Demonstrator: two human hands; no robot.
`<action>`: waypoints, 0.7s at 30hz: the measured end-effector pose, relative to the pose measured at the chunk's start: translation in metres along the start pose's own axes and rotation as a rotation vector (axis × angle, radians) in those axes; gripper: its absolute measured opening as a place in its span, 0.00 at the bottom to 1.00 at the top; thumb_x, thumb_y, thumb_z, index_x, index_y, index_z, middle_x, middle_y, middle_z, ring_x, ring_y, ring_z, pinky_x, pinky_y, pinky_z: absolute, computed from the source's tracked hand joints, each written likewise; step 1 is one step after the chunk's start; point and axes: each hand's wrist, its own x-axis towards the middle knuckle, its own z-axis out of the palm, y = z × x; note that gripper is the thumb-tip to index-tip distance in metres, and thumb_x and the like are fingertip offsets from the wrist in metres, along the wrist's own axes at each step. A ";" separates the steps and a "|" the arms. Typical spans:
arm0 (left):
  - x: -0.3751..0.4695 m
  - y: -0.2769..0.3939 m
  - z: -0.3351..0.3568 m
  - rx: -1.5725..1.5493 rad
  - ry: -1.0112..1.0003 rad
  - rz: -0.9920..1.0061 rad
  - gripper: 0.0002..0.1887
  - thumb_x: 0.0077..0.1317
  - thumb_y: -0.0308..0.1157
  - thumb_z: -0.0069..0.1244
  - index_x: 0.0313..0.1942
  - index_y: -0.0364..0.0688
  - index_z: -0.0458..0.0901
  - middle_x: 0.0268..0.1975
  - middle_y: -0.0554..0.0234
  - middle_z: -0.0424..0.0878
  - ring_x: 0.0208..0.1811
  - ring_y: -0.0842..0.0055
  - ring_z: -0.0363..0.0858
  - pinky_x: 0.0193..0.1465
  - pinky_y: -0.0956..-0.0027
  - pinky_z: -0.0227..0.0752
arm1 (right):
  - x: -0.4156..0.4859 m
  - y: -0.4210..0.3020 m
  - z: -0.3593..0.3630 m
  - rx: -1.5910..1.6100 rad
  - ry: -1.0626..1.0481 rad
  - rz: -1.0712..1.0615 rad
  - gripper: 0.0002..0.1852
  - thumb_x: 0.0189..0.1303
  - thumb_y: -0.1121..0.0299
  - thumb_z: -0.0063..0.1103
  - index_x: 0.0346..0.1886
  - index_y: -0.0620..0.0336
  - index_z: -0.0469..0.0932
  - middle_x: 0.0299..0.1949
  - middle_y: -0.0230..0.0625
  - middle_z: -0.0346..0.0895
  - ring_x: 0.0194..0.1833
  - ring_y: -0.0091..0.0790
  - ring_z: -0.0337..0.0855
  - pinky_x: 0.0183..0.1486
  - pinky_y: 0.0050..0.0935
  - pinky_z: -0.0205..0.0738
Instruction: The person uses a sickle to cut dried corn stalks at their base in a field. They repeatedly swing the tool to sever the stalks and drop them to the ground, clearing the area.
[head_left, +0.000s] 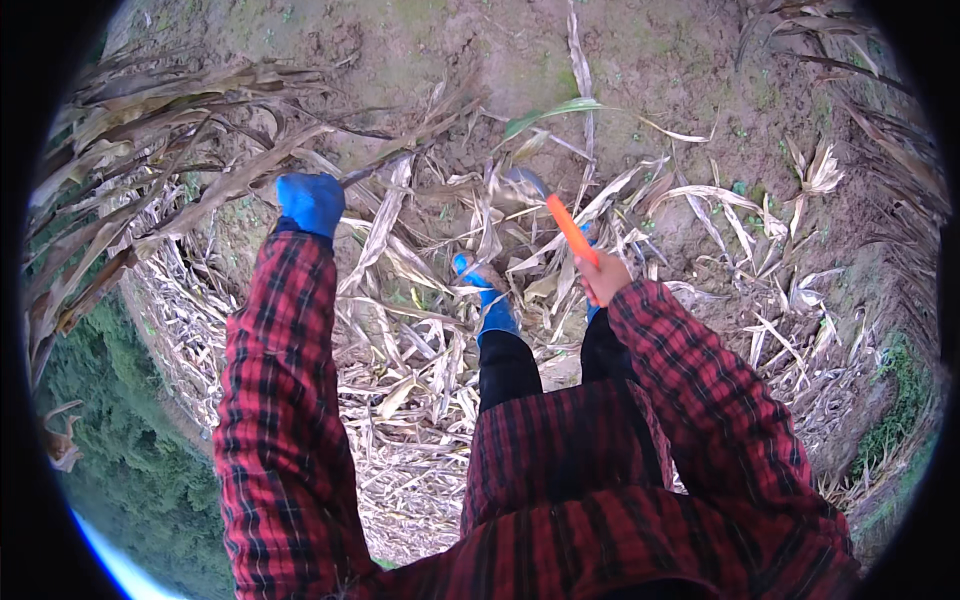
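My left hand (310, 201), in a blue glove, is closed around dry corn stalks (367, 172) at the left. Their long brown leaves (217, 180) spread past the glove to the left. My bare right hand (606, 277) grips the orange handle (571, 229) of a sickle in front of my legs. The sickle's curved metal blade (529, 181) points up and left, over the dry leaves, and is partly blurred. A gap of bare soil and husks lies between the blade and my left hand.
Dry corn leaves and husks (405, 397) litter the soil around my blue boots (496, 309). A green leaf (555, 112) lies beyond the blade. More dry stalks (892, 150) stand along the right edge. Green bushes (127, 420) fill the lower left.
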 end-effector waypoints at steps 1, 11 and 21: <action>0.003 -0.005 -0.013 -0.023 -0.041 0.003 0.12 0.50 0.45 0.50 0.16 0.49 0.79 0.15 0.64 0.78 0.18 0.69 0.77 0.18 0.61 0.64 | 0.038 -0.002 0.011 0.078 -0.021 0.015 0.17 0.62 0.57 0.48 0.27 0.63 0.69 0.13 0.29 0.65 0.10 0.24 0.66 0.10 0.26 0.59; 0.013 -0.043 0.006 0.027 0.013 0.102 0.17 0.53 0.51 0.51 0.19 0.49 0.74 0.15 0.63 0.75 0.16 0.67 0.76 0.19 0.63 0.67 | 0.249 -0.030 0.112 0.227 -0.195 0.192 0.14 0.62 0.60 0.48 0.25 0.60 0.67 0.11 0.31 0.64 0.10 0.28 0.66 0.12 0.30 0.65; -0.006 -0.049 0.022 -0.239 -0.397 -0.176 0.19 0.57 0.53 0.45 0.29 0.47 0.82 0.26 0.55 0.81 0.28 0.61 0.81 0.31 0.58 0.72 | 0.166 -0.002 0.094 0.184 -0.137 0.021 0.18 0.58 0.58 0.47 0.18 0.62 0.68 0.07 0.33 0.65 0.09 0.32 0.69 0.11 0.32 0.59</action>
